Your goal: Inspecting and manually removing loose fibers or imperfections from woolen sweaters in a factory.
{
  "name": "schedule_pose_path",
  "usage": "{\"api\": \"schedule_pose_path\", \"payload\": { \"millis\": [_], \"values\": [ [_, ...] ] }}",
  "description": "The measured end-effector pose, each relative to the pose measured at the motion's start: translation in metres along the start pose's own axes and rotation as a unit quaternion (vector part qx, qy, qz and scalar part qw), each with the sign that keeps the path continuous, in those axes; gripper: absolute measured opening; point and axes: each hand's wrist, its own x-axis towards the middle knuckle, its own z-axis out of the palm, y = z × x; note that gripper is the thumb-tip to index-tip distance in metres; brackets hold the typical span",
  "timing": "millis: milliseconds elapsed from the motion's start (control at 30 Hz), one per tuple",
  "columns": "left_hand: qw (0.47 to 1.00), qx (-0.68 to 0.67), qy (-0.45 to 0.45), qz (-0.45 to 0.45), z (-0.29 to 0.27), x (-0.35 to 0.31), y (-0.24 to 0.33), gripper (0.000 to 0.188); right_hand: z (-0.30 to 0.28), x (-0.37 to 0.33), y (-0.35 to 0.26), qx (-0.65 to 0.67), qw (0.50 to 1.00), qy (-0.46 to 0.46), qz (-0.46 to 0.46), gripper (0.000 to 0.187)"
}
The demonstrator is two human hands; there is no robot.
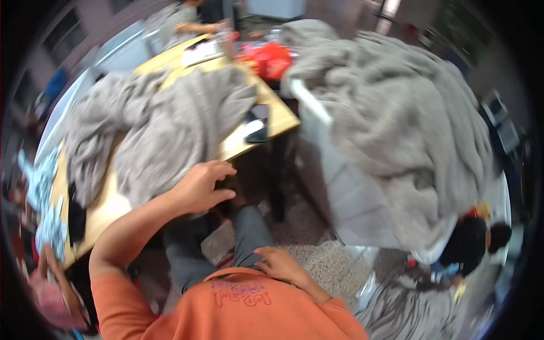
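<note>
My left hand (207, 186) hovers at the near edge of the wooden table (283, 118), thumb and fingers apart with nothing between them. Just beyond it lies a rumpled heap of grey-brown plush fabric (184, 122), spread over the tabletop. Resting on my thigh by the hem of my orange shirt, my right hand (279, 264) has its fingers laid loosely out and holds nothing I can see. A dark phone (257, 129) lies on the table corner, right of the fabric.
A large white bin (351, 198) at the right overflows with similar grey fabric (402, 107). Red plastic bags (271, 60) sit behind the table corner. Other people are nearby: a hand (195, 27) at the far table end, a person in pink (59, 294) at left, another in black (464, 243) at right.
</note>
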Motion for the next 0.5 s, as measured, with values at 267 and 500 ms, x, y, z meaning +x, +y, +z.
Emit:
{"api": "schedule_pose_path", "payload": {
  "millis": [267,500],
  "values": [
    [0.916,0.338,0.163,-0.142,-0.02,-0.072,-0.11,0.061,0.02,0.03,-0.008,-0.083,0.994,-0.075,-0.021,0.033],
    [0.883,0.307,0.256,-0.244,-0.023,-0.117,-0.209,0.028,0.034,0.043,-0.02,-0.138,0.982,-0.131,0.012,0.033]
  ]
}}
